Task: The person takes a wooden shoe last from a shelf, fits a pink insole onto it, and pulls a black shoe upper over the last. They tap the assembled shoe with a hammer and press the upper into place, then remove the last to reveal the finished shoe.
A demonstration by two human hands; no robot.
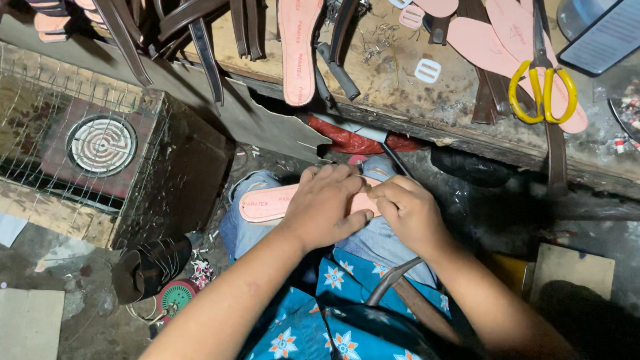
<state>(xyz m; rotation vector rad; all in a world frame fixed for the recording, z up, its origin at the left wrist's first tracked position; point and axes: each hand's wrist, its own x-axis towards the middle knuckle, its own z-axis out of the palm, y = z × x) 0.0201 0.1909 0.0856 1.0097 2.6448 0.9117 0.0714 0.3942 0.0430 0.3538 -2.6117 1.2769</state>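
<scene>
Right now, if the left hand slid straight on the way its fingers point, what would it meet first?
The left hand lies on the pink insole, fingers pointing up and right toward the right hand. It would probably meet that hand's fingers almost at once; they look nearly touching.

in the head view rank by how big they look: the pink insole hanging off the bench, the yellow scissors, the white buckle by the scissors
1. Hanging insole, the longest.
2. Scissors, somewhat shorter.
3. Buckle, by far the smallest.
All three lie on the bench at similar distance, so the order looks sound.

Matt pink foam-like insole (264, 203); rough worn wooden bench (412, 97); glossy yellow-handled scissors (542, 86).
</scene>
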